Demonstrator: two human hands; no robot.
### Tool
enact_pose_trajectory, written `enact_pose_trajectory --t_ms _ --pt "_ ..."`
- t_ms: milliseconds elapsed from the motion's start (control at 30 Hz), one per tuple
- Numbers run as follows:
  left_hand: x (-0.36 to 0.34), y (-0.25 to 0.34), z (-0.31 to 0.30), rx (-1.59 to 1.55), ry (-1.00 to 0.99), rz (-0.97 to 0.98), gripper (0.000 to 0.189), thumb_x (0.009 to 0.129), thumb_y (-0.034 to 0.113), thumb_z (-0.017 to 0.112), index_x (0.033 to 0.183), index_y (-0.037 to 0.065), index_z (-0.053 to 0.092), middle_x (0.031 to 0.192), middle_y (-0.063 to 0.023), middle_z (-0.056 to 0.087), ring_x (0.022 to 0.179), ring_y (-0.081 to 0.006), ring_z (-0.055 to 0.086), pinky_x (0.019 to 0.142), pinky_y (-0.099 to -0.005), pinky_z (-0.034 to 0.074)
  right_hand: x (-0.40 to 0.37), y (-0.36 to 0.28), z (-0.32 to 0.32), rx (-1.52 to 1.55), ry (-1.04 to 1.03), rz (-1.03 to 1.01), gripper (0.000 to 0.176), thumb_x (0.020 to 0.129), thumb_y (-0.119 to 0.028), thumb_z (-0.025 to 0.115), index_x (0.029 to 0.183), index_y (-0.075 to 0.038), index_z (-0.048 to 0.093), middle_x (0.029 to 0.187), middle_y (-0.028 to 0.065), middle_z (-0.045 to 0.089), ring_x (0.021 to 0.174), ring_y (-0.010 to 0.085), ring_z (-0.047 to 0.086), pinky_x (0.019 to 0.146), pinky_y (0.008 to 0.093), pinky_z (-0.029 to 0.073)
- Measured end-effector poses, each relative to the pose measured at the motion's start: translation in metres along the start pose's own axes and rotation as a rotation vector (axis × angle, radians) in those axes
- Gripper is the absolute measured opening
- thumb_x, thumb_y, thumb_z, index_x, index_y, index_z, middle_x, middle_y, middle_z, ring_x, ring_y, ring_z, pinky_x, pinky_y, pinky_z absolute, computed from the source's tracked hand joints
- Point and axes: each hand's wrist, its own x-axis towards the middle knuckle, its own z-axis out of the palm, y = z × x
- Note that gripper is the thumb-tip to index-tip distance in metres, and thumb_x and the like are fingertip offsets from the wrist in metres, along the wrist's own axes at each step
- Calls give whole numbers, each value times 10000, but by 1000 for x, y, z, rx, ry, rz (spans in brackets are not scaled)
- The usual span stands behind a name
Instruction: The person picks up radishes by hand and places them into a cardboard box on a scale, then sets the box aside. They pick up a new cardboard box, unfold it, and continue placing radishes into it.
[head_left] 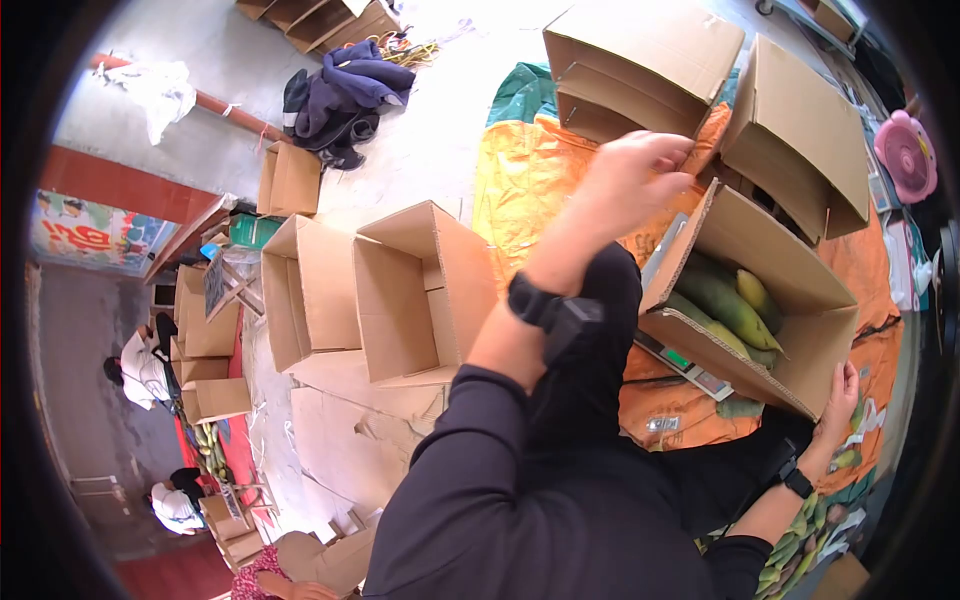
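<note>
An uncovered cardboard box [815,335] stands at the right, with several long, smooth green and yellowish fruits [740,305] inside. My right hand [840,405] grips the near right corner of this box, fingers against its wall. My left hand [640,180] is raised beyond the box's left side, thumb and fingers apart, holding nothing that I can see. Close past its fingertips are two more cardboard boxes, one at the top [650,60] and one at the upper right [795,140]. Under the fruit box, the edge of a scale [700,375] with a small display shows.
Two open cardboard boxes [425,300] stand to my left on flattened cardboard [345,430]. An orange tarp [535,165] lies under the work area. More fruits [800,545] lie at lower right, near a pink fan [905,157]. Other people [145,370] are at far left.
</note>
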Motion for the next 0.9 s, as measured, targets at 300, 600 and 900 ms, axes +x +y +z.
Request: enact_pose_trajectory --t_ms 300,600,900 --pt "-193 -143 -203 1036 549 -415 566 794 216 692 1273 -9 494 1189 -221 566 1134 -369 511 982 -434 404 0 0 -2 2 18 59 299 945 -243 589 1131 -10 558 1020 40 604 897 100 562 797 237 462" --pt "-373 -187 -234 644 421 -1363 533 748 284 731 1168 -9 581 1116 -231 631 1061 -360 605 903 -421 478 11 8 -10 -35 -16 46 318 942 -261 584 1135 -10 554 1036 44 601 922 114 563 816 243 454" --pt "-324 -169 -278 935 456 -1230 337 754 263 706 995 29 679 1142 -199 619 1076 -362 584 876 -452 483 15 10 -12 -109 -6 97 481 921 -372 582 1199 18 536 1113 90 587 1000 182 563 880 301 439"
